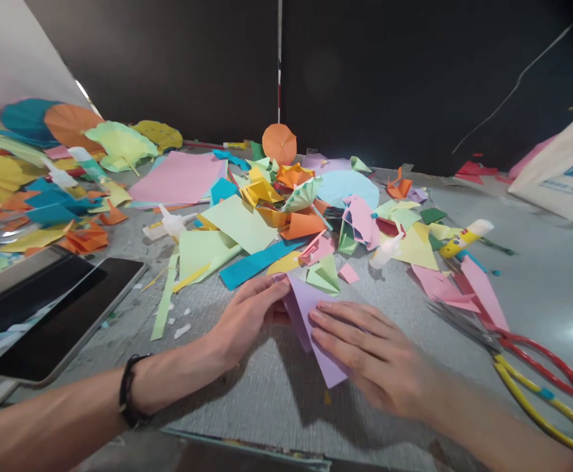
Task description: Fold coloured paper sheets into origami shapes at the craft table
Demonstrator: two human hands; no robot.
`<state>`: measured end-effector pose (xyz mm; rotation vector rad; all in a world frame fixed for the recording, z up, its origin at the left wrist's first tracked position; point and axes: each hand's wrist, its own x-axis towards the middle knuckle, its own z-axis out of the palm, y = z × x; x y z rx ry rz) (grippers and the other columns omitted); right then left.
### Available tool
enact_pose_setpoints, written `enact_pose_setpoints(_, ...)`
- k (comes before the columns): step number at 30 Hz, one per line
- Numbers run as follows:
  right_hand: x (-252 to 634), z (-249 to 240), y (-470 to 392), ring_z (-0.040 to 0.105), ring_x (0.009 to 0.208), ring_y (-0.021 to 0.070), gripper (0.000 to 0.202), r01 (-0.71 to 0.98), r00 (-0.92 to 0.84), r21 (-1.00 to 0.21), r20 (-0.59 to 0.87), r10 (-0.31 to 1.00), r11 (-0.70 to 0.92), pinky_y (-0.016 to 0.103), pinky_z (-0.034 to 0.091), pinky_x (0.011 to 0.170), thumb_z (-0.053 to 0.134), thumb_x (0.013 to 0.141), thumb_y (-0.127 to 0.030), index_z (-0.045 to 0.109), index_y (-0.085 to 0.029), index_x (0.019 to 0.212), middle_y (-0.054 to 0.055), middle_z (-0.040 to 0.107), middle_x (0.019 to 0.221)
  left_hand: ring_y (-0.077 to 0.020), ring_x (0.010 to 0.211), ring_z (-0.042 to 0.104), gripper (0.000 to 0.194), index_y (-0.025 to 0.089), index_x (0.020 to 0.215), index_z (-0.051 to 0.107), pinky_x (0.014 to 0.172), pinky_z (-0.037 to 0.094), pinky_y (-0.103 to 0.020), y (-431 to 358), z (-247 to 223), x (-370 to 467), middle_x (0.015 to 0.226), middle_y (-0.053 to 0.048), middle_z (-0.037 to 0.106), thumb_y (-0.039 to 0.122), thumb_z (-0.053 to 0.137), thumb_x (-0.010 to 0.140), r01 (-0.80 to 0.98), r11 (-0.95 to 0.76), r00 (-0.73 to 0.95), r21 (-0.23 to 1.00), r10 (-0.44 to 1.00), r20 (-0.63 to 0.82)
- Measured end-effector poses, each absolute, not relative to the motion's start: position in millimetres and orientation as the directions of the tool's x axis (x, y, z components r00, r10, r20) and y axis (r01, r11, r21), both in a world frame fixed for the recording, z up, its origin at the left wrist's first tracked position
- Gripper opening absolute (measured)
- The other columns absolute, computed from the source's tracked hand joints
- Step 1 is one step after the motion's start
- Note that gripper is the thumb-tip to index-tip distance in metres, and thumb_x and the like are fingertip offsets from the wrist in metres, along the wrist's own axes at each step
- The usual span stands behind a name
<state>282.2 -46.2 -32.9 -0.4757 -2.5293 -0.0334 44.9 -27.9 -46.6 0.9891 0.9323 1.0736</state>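
Observation:
A folded sheet of purple paper (311, 314) is held up between both hands, just above the grey tabletop. Its top corner is pinched by my left hand (252, 308), the thumb on the near face and the other fingers partly hidden behind. My right hand (375, 351) lies along the paper's right side with its fingers together on the outer face; its thumb is hidden behind the sheet. The paper has a crease near its top and two flaps that hang apart at the bottom. Scraps of green paper (323, 275) and pink paper (349, 273) lie just beyond it.
Scissors (500, 344) with red and yellow handles lie at the right. A phone (70, 314) rests at the left. Coloured paper (240, 223) and a glue stick (466, 237) cover the table's back half. A white bag (562, 170) stands far right; the table's front edge (247, 446) is near.

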Motion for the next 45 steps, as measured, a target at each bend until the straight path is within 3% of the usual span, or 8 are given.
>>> enact_pose_setpoints(8, 282, -35, -43, 0.051, 0.148, 0.0247, 0.048, 0.326, -0.822, -0.127, 0.452, 0.347, 0.937, 0.046, 0.041, 0.126, 0.052, 0.098, -0.004, 0.057, -0.01, 0.145, 0.013, 0.064, 0.149, -0.0138, 0.068, 0.059, 0.042, 0.013, 0.08, 0.067, 0.063, 0.051, -0.024, -27, -43, 46, 0.074, -0.002, 0.065, 0.05, 0.086, 0.074, -0.368, 0.276, 0.233, 0.888, 0.952, -0.199)
enact_pose_setpoints(11, 282, -35, -49, 0.059, 0.141, 0.0268, 0.056, 0.229, -0.74, -0.44, 0.501, 0.449, 0.868, 0.045, 0.049, 0.119, 0.068, 0.096, -0.017, 0.054, -0.02, 0.15, 0.012, 0.066, 0.146, -0.0098, 0.061, 0.05, 0.04, 0.014, 0.076, 0.065, 0.058, 0.043, -0.021, -27, -44, 44, 0.069, 0.001, 0.06, 0.049, 0.084, 0.078, -0.246, 0.2, 0.2, 0.948, 0.968, -0.153)
enact_pose_setpoints(16, 280, -34, -51, 0.082, 0.095, 0.0255, 0.057, -0.023, -0.41, -0.987, 0.152, 0.899, 0.157, 0.043, 0.066, 0.093, 0.087, 0.085, -0.037, 0.064, -0.03, 0.136, 0.005, 0.085, 0.098, -0.0095, 0.059, 0.045, 0.042, 0.016, 0.07, 0.059, 0.054, 0.035, -0.021, -26, -44, 42, 0.065, 0.002, 0.053, 0.05, 0.079, 0.081, -0.132, 0.152, 0.195, 0.979, 0.973, -0.125)
enact_pose_setpoints(21, 277, -36, -44, 0.082, 0.09, 0.0206, 0.033, -0.122, -0.383, -0.99, -0.011, 0.924, -0.063, 0.037, 0.066, 0.088, 0.077, 0.095, -0.037, 0.071, -0.028, 0.126, 0.004, 0.085, 0.094, -0.0089, 0.058, 0.041, 0.046, 0.016, 0.071, 0.055, 0.052, 0.031, -0.022, -28, -44, 42, 0.065, 0.003, 0.048, 0.056, 0.074, 0.085, -0.076, 0.166, 0.333, 0.983, 0.934, -0.132)
enact_pose_setpoints(30, 276, -40, -47, 0.08, 0.082, 0.0166, 0.036, -0.139, -0.422, -0.989, 0.11, 0.9, 0.055, 0.029, 0.063, 0.079, 0.087, 0.085, -0.028, 0.074, -0.033, 0.119, -0.001, 0.084, 0.086, -0.0078, 0.058, 0.037, 0.049, 0.016, 0.071, 0.051, 0.052, 0.029, -0.021, -31, -43, 39, 0.066, 0.004, 0.043, 0.058, 0.066, 0.093, 0.011, 0.097, 0.456, 0.995, 0.886, -0.091)
enact_pose_setpoints(34, 275, -43, -48, 0.08, 0.094, 0.0172, 0.019, -0.07, -0.388, -0.992, 0.122, 0.913, 0.103, 0.033, 0.062, 0.091, 0.064, 0.104, -0.034, 0.075, -0.032, 0.12, 0.002, 0.085, 0.096, -0.0092, 0.062, 0.043, 0.05, 0.015, 0.08, 0.057, 0.056, 0.033, -0.021, -33, -41, 39, 0.071, 0.002, 0.05, 0.063, 0.065, 0.093, 0.017, 0.13, 0.517, 0.991, 0.847, -0.12)
enact_pose_setpoints(38, 279, -43, -50, 0.072, 0.119, 0.0204, 0.029, -0.012, -0.398, -0.97, 0.226, 0.889, 0.242, 0.039, 0.056, 0.107, 0.06, 0.105, -0.043, 0.068, -0.036, 0.133, 0.003, 0.08, 0.122, -0.0094, 0.063, 0.044, 0.05, 0.014, 0.082, 0.058, 0.056, 0.033, -0.021, -34, -42, 39, 0.071, 0.002, 0.05, 0.062, 0.066, 0.094, 0.015, 0.134, 0.526, 0.991, 0.842, -0.122)
enact_pose_setpoints(45, 280, -42, -62, 0.042, 0.153, 0.0332, 0.103, 0.317, -0.627, -0.803, 0.223, 0.746, 0.506, 0.057, 0.038, 0.124, 0.09, 0.078, -0.048, 0.032, -0.04, 0.163, 0.007, 0.041, 0.168, -0.0112, 0.071, 0.052, 0.039, 0.014, 0.098, 0.068, 0.063, 0.044, -0.021, -36, -46, 43, 0.081, -0.001, 0.06, 0.053, 0.069, 0.096, -0.087, 0.173, 0.589, 0.981, 0.803, -0.089)
